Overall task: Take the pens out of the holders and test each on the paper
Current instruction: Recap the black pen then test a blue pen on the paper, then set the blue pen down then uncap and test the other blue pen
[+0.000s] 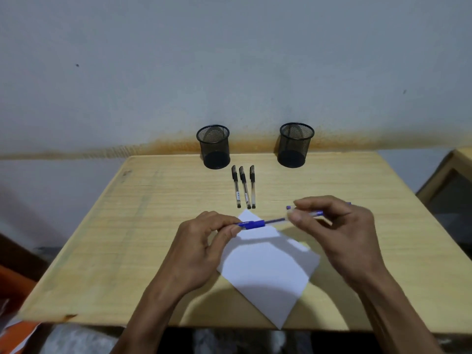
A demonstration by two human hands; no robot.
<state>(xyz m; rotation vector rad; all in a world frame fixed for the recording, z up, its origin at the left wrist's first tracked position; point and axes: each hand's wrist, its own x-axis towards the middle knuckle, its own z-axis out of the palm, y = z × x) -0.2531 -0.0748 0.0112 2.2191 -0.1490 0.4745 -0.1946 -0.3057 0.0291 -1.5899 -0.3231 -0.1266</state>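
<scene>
A blue pen (pixel 270 222) is held level above the white paper (pixel 268 272). My left hand (pixel 201 251) pinches its blue cap end, and my right hand (pixel 339 231) grips the clear barrel. Another blue pen (pixel 290 207) peeks out behind my right fingers, mostly hidden. Three black pens (pixel 244 187) lie side by side on the wooden table (pixel 127 238), just in front of the holders. Two black mesh holders stand at the table's far edge, the left holder (pixel 213 146) and the right holder (pixel 295 144), and both look empty.
A pale wall rises directly behind the holders. Part of another wooden piece of furniture (pixel 449 180) shows at the right edge. Orange material (pixel 15 335) lies below the table's left front corner.
</scene>
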